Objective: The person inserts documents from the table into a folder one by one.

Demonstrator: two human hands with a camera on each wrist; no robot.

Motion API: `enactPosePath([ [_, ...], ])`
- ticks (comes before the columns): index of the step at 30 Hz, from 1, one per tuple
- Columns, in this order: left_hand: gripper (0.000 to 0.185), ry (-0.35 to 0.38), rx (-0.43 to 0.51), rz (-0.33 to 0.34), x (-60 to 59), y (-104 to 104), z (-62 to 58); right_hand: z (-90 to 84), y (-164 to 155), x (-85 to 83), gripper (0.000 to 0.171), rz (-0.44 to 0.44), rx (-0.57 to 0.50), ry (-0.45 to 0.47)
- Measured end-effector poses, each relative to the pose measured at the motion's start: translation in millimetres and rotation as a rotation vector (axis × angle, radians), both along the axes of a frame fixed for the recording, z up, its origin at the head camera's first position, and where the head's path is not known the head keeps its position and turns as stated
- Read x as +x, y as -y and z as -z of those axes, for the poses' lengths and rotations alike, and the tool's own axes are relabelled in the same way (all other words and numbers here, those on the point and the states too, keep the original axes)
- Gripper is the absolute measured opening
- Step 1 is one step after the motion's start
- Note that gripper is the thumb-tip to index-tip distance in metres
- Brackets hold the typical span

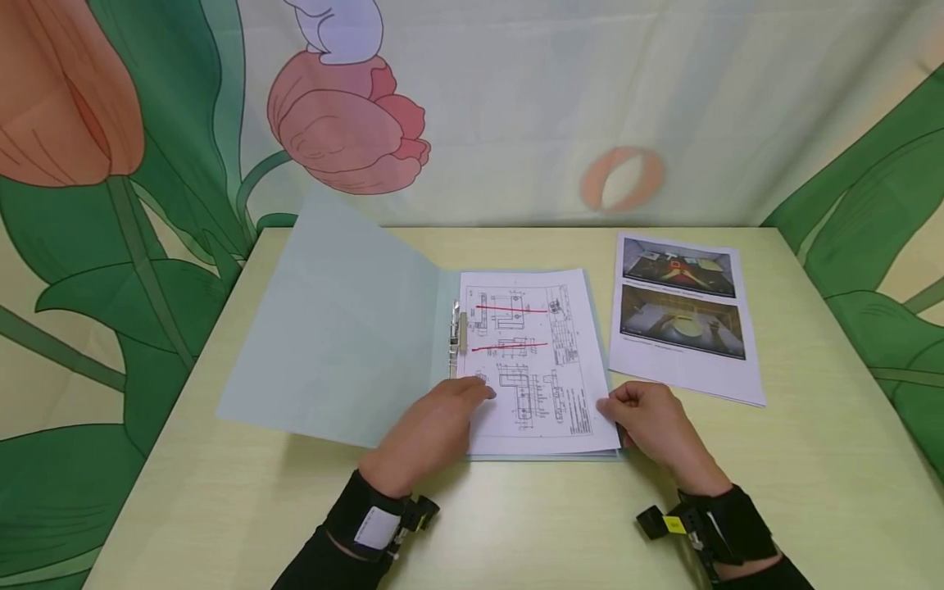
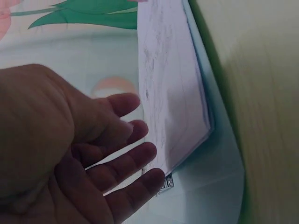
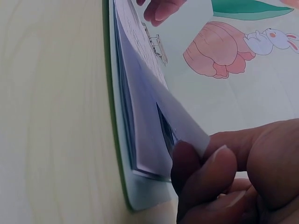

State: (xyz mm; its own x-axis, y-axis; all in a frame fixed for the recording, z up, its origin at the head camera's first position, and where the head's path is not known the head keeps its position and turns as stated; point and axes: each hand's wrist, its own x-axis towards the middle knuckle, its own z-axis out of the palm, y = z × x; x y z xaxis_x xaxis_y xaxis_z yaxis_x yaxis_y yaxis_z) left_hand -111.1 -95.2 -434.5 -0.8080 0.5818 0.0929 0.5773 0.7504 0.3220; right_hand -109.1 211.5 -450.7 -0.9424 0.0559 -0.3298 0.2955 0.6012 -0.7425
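The left hand (image 1: 435,426) lies spread, fingers flat on the drawing sheet (image 1: 534,360) beside the folder (image 1: 332,328) clip (image 1: 456,332). The right hand (image 1: 652,422) pinches that sheet's near corner, lifting it. A photo page (image 1: 682,315) lies beyond the right hand on the counter (image 1: 811,459).

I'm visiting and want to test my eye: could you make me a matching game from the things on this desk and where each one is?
Things:
1. top sheet
2. photo printout
3. folder cover
4. left hand

Places or states:
A. lying apart at the right
B. corner pinched by the right hand
C. fingers straight, by the clip
D. opened to the left

Pairs: 1-B, 2-A, 3-D, 4-C
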Motion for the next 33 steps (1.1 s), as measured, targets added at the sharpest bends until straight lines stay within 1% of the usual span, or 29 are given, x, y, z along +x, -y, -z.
enactPosePath([
  [3,0.032,-0.045,-0.064,0.061,1.2,-2,4.2,-0.7,-2,-0.7,0.023,-0.004,0.018,0.007],
  [5,0.029,-0.069,-0.095,0.079,1.7,-3,6.3,-2.4,-6,-1.6,0.027,-0.004,0.044,0.002],
  [7,0.027,-0.081,-0.108,0.083,1.8,-3,7.9,-5.2,-12,-2.7,0.031,0.003,0.073,-0.018],
  [12,0.026,-0.076,-0.135,0.076,1.9,-5,9.0,-13.9,-33,-6.1,0.032,0.03,0.165,-0.127],
  [15,0.025,-0.073,-0.147,0.076,2.2,-5,10.0,-17.9,-46,-8.8,0.03,0.048,0.252,-0.216],
  [19,0.024,-0.078,-0.133,0.071,3.0,-4,11.5,-19.3,-61,-15.5,0.031,0.084,0.385,-0.325],
  [21,0.024,-0.075,-0.117,0.067,3.4,-4,11.1,-18.3,-69,-20.1,0.033,0.107,0.436,-0.341],
  [23,0.023,-0.071,-0.107,0.062,3.3,-3,10.1,-17.3,-78,-24.4,0.036,0.122,0.472,-0.304],
  [27,0.023,-0.066,-0.097,0.056,1.7,-4,9.9,-14.8,-96,-31.2,0.046,0.137,0.542,-0.159],
  [30,0.022,-0.066,-0.087,0.055,0.3,-3,10.6,-12.1,-109,-35.2,0.058,0.146,0.584,-0.052],
  [33,0.021,-0.067,-0.075,0.056,-1.2,-3,10.2,-9.3,-118,-37.3,0.075,0.144,0.597,0.022],
])
